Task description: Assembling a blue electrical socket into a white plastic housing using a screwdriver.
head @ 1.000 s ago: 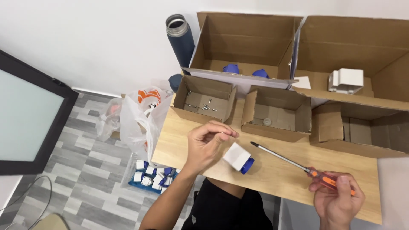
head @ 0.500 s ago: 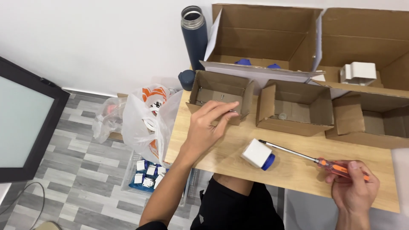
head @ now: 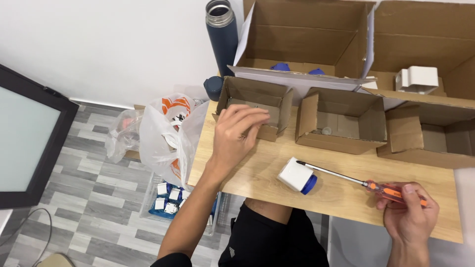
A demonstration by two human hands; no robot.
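Head view: my left hand (head: 236, 136) reaches forward, fingers pinched together and loosely curled at the front edge of the small cardboard box (head: 255, 106), contents unclear. My right hand (head: 409, 215) grips the orange-handled screwdriver (head: 368, 185), tip beside the white-and-blue part (head: 297, 175) on the desk (head: 277, 163).

wooden table (head: 277, 170); cardboard boxes (head: 346, 123); white part (head: 296, 175)

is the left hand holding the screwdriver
No, the screwdriver is gripped by its orange handle in the right hand, while the left hand reaches over the small cardboard box.
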